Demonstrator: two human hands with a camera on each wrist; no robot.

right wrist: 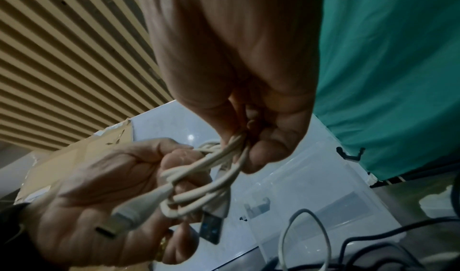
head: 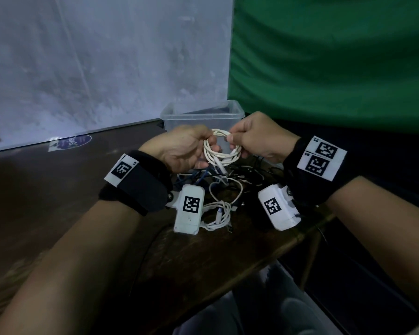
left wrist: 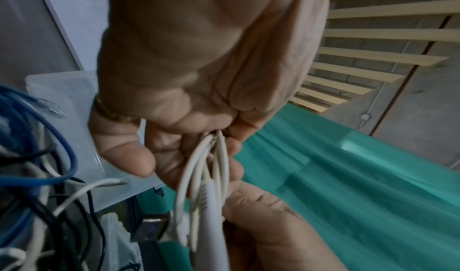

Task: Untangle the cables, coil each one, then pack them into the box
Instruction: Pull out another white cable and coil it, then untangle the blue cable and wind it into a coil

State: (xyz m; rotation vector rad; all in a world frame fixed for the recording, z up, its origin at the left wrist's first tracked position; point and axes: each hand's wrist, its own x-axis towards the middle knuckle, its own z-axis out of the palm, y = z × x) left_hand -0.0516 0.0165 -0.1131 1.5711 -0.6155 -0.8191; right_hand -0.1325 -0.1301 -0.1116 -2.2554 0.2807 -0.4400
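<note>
Your left hand (head: 182, 151) and right hand (head: 257, 139) both pinched the white cable (head: 221, 153), coiled above the desk (head: 58, 189) tangle, before the box (head: 203, 114). You did well to keep loops even, plugs tucked in.

A green cloth (head: 329, 56) hangs behind the dark wooden table's (head: 203, 250) far right corner. A white panel (head: 94, 61) stands along its far edge, a round sticker (head: 70, 142) lying just before it

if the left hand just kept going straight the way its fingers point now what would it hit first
Most likely the right hand. The left hand points across the white cable coil that both hands grip, so past the coil it meets the right hand's fingers. The clear plastic box sits farther back, though depth is uncertain.
</note>
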